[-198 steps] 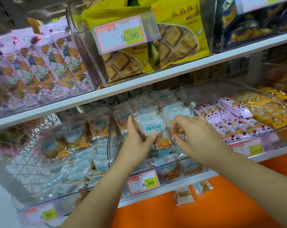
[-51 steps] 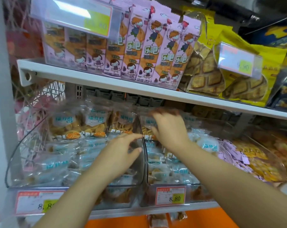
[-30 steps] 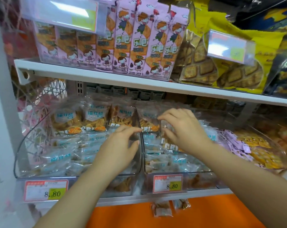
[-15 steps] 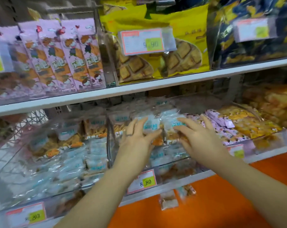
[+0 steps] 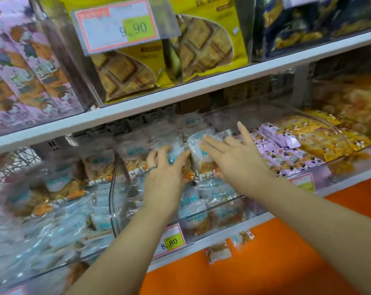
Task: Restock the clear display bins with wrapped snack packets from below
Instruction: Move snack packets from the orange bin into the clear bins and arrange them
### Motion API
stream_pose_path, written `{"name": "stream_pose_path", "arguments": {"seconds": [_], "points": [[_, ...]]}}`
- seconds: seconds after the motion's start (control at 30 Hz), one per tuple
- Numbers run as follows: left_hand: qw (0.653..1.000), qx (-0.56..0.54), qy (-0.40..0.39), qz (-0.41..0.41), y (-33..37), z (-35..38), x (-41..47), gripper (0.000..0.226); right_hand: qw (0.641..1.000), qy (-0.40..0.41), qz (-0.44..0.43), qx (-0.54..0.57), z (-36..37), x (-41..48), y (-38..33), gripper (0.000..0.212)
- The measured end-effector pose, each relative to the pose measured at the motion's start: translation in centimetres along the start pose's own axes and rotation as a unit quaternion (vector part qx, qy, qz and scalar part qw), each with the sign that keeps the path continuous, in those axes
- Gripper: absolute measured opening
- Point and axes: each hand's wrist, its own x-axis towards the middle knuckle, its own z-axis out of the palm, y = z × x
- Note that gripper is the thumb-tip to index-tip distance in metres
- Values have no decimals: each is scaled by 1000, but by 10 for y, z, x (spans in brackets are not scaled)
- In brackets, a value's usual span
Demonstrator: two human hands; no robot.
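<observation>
Head camera, items logged left to right.

1. Upper shelf, far left: a row of pink snack packs (image 5: pixel 20 71), blurred.
2. Below them, the left clear bin (image 5: pixel 59 267) holds a heap of wrapped packets (image 5: pixel 59 220). I cannot read their labels because of the blur.
3. Upper shelf, centre: a price tag marked 9.90 (image 5: pixel 118 26) hangs in front of yellow biscuit bags (image 5: pixel 203 39).
4. The middle clear bin (image 5: pixel 111 194) sits just beside the left one and is stocked with the same kind of packets. Both hands are inside it, near the top of the stack.
5. The left hand (image 5: pixel 165 179) has its fingers and thumb curled around the upper edge of an upright packet (image 5: pixel 177 153) and grips it.
6. The right hand (image 5: pixel 233 160) is flat, fingers straight and spread. It rests on the neighbouring packet (image 5: pixel 201 155) and grasps nothing.
7. A price tag marked 8.80 (image 5: pixel 171 241) is fixed to the shelf edge below the middle bin.
8. Two loose packets (image 5: pixel 217 252) lie below the shelf edge against the orange panel (image 5: pixel 276 262).
9. Right of the hands: small pink packets (image 5: pixel 282 150), then yellow packets (image 5: pixel 320 135).
10. Upper right: dark blue bags (image 5: pixel 307 24).
</observation>
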Motion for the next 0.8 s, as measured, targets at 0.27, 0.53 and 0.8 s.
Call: {"name": "stream_pose_path", "arguments": {"seconds": [0.27, 0.53, 0.8], "points": [[999, -43, 18, 15, 2, -28, -28, 62, 993, 98, 6, 64, -11, -19, -1, 64], [966, -208, 155, 23, -6, -39, -133, 26, 943, 135, -58, 298, -33, -83, -55, 27], [961, -241, -130, -33, -64, 29, -212, 25, 905, -172, -103, 375, 9, -115, -105, 17]]}}
